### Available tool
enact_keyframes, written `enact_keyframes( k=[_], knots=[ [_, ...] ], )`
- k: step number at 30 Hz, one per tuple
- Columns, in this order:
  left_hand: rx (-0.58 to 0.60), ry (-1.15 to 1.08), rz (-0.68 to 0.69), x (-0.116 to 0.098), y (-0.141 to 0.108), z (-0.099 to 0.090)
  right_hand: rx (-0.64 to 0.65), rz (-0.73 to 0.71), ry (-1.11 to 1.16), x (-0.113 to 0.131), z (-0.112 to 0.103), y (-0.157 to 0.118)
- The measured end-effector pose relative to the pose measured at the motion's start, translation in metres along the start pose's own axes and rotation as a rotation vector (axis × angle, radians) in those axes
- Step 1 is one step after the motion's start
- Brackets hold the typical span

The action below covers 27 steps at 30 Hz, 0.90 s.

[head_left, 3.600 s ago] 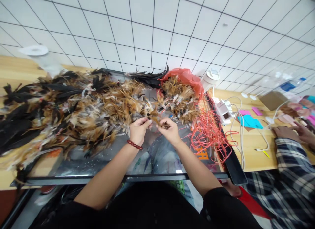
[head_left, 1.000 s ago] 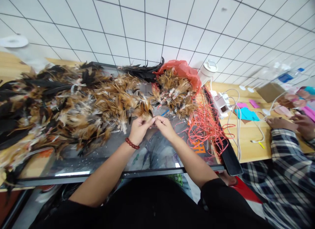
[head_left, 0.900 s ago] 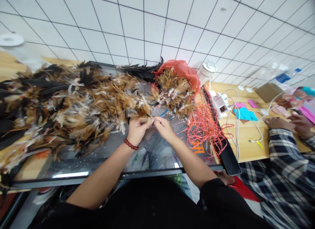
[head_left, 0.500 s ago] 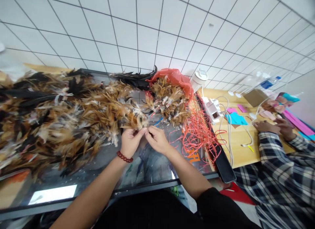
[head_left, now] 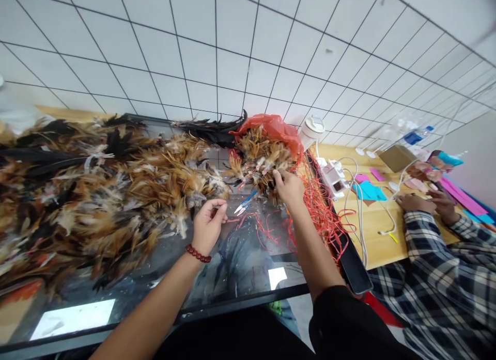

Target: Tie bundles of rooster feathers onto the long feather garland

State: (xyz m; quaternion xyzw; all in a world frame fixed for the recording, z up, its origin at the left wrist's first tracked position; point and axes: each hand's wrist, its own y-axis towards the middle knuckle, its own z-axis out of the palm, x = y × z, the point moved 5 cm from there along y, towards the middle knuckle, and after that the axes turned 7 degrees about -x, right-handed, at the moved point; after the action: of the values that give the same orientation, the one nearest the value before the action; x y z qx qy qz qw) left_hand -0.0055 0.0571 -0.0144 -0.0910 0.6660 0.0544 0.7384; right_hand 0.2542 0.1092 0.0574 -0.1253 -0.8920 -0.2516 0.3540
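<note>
A thin red string [head_left: 232, 220] is pinched between the closed fingers of the left hand [head_left: 207, 227] above the glass surface [head_left: 155, 262]. The right hand [head_left: 289, 187] is pressed, fingers curled, into the tied brown feather bundles [head_left: 258, 161] beside the red plastic bag [head_left: 271, 126]; its grip cannot be told.

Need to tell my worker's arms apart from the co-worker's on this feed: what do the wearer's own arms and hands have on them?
Both forearms are bare. The left hand has a dark red bead bracelet at the wrist. The right hand wears nothing; a black sleeve begins near that elbow. No gloves.
</note>
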Motion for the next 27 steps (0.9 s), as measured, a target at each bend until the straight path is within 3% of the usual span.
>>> enact_keyframes(
  k=[3,7,10,13,16,18,21,27],
  knots=[
    [-0.006,-0.023,0.008,-0.003,-0.002,0.002,0.012,-0.250,-0.148,0.039,0.008,-0.020],
    [0.090,0.084,0.119,-0.011,-0.011,0.007,0.303,-0.546,-0.239,0.088,0.059,-0.045],
    [0.215,0.196,0.313,-0.023,-0.020,0.012,0.436,-0.597,-0.282,0.107,0.097,-0.050],
    [0.294,0.239,0.502,-0.033,-0.029,0.014,0.571,-0.596,-0.150,0.119,0.122,-0.056],
    [0.303,0.236,0.589,-0.039,-0.033,0.012,0.695,-0.644,-0.086,0.126,0.137,-0.068],
    [0.284,0.232,0.595,-0.040,-0.033,0.012,0.713,-0.664,-0.106,0.126,0.140,-0.072],
    [0.253,0.223,0.558,-0.037,-0.030,0.012,0.659,-0.553,-0.006,0.117,0.133,-0.069],
    [0.187,0.156,0.523,-0.041,-0.031,0.006,0.568,-0.105,0.432,0.074,0.112,-0.073]
  ],
)
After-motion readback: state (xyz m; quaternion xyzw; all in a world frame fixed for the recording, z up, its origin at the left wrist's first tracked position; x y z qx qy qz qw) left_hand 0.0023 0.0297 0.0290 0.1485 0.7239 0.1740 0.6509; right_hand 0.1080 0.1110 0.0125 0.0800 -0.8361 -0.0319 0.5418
